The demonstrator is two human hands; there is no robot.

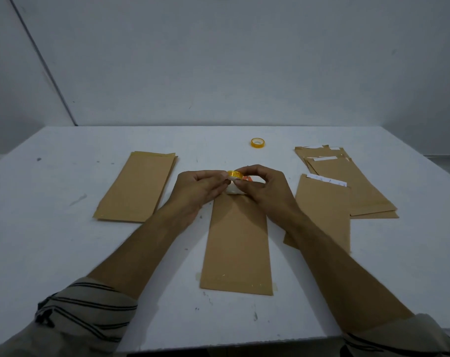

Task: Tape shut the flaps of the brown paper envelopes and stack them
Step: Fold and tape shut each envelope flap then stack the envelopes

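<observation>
White desk [64, 253] stood against a grey wall [218, 60]. The left hand [200, 188] and right hand [262, 186] together pinched a yellow tape roll [234, 173] over the far end of the brown envelope [238, 243] beneath them. A closed stack [136, 186] lay left of the left hand, open-flap envelopes [347, 181] right of the right hand, and a second tape roll [257, 143] beyond both.

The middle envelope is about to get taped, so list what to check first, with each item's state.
1. Tape roll in hand: ok, left hand and right hand both pinch it.
2. Middle envelope flat on the table: ok.
3. Its top folded shut: cannot tell, the hands hide it.
4. Tape end peeled free: cannot tell, too small.
5. Left stack ready to take it: ok, nothing lies on top.
6. Right pile sealed: not ok, white strips show at the tops.
</observation>
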